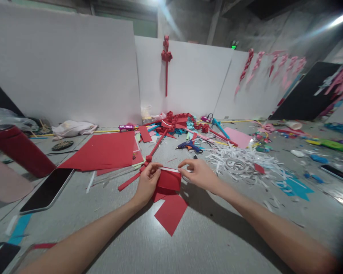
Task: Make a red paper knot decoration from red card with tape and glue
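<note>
A small piece of red paper (169, 180), slightly curved, is gripped at its left side by my left hand (148, 182), thumb on top. Along its upper edge runs a narrow white strip (170, 169) that looks like tape. At the right end of that strip, the thumb and index finger of my right hand (199, 175) are pinched together; the exact contact is too small to make out. Below lie more red paper pieces (171, 214) on the grey table. Just behind my left hand rests a red paper-wrapped stick (128, 182) with a knot-like red ornament.
A large red sheet (103, 151) and a phone (48, 190) lie to the left, near a red tumbler (23, 150). Ahead are a blue glue gun (188, 145) and heaped red decorations (174, 121). White paper scraps with a tape roll (235, 164) spread right.
</note>
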`<move>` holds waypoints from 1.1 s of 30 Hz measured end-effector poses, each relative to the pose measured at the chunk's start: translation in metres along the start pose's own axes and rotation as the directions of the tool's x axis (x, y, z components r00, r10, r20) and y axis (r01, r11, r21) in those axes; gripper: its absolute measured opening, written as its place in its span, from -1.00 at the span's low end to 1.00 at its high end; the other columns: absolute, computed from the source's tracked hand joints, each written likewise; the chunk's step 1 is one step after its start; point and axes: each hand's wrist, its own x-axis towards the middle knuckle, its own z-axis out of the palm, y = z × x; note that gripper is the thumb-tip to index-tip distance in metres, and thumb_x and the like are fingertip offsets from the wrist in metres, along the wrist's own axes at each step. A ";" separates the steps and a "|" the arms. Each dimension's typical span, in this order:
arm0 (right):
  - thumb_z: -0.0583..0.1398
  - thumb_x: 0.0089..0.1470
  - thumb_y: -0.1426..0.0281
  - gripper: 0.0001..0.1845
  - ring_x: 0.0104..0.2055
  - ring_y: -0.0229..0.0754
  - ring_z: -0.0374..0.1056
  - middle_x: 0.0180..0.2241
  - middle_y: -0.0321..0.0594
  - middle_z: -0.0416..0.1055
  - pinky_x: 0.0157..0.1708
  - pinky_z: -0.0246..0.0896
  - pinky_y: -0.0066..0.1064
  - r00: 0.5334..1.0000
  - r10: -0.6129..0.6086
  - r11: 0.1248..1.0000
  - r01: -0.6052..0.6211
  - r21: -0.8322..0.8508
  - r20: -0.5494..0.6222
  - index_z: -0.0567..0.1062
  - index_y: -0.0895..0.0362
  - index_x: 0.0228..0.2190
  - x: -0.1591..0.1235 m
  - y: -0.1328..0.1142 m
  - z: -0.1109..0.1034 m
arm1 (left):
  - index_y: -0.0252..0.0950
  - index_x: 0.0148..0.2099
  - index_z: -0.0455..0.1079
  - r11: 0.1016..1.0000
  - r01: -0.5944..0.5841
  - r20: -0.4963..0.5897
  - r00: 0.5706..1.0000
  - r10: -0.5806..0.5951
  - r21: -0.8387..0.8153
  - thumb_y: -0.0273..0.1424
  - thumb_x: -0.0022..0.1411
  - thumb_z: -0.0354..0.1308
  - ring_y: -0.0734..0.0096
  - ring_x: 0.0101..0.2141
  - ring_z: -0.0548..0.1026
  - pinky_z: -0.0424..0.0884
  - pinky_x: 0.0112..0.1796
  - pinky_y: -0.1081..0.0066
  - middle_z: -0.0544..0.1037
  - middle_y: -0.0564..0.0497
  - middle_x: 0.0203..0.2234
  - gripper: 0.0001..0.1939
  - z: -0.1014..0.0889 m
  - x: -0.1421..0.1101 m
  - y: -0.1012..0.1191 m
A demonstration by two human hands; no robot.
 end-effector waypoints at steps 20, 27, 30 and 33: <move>0.22 0.23 0.25 -0.73 -0.30 -0.12 0.52 -0.29 -0.16 0.66 -0.20 0.35 -0.34 0.997 0.006 0.995 -0.014 0.094 0.083 0.69 0.10 -0.21 0.008 0.013 0.001 | -0.25 -0.06 0.44 0.999 -0.008 -0.012 1.000 0.007 -0.039 -0.17 0.32 0.21 0.42 -0.41 0.48 0.35 -0.41 0.51 0.54 0.03 -0.34 -0.73 0.000 -0.002 0.002; 0.16 0.27 0.24 -0.67 -0.35 -0.15 0.50 -0.32 -0.17 0.65 -0.34 0.29 -0.41 0.989 -0.016 0.995 0.002 0.097 0.146 0.68 0.11 -0.17 0.008 0.014 -0.001 | -0.24 -0.05 0.42 0.998 -0.002 -0.014 1.000 0.001 -0.068 -0.20 0.34 0.21 0.43 -0.37 0.49 0.38 -0.38 0.51 0.55 0.03 -0.30 -0.75 -0.001 -0.001 -0.002; 0.16 0.26 0.26 -0.67 -0.36 -0.16 0.49 -0.30 -0.16 0.65 -0.36 0.28 -0.42 0.986 -0.020 0.995 0.004 0.099 0.163 0.68 0.11 -0.13 0.008 0.017 0.000 | -0.24 -0.04 0.42 0.998 0.007 -0.020 1.000 -0.008 -0.069 -0.20 0.33 0.21 0.42 -0.36 0.50 0.39 -0.36 0.50 0.55 0.02 -0.28 -0.74 -0.001 -0.001 -0.003; 0.15 0.26 0.27 -0.67 -0.30 -0.12 0.51 -0.23 -0.15 0.66 -0.31 0.31 -0.40 0.984 -0.033 0.994 0.014 0.110 0.177 0.67 0.11 -0.11 0.009 0.019 0.001 | -0.24 -0.05 0.42 0.997 0.011 -0.030 0.999 -0.013 -0.073 -0.19 0.32 0.21 0.40 -0.36 0.51 0.40 -0.36 0.49 0.56 0.01 -0.29 -0.73 -0.001 -0.001 -0.003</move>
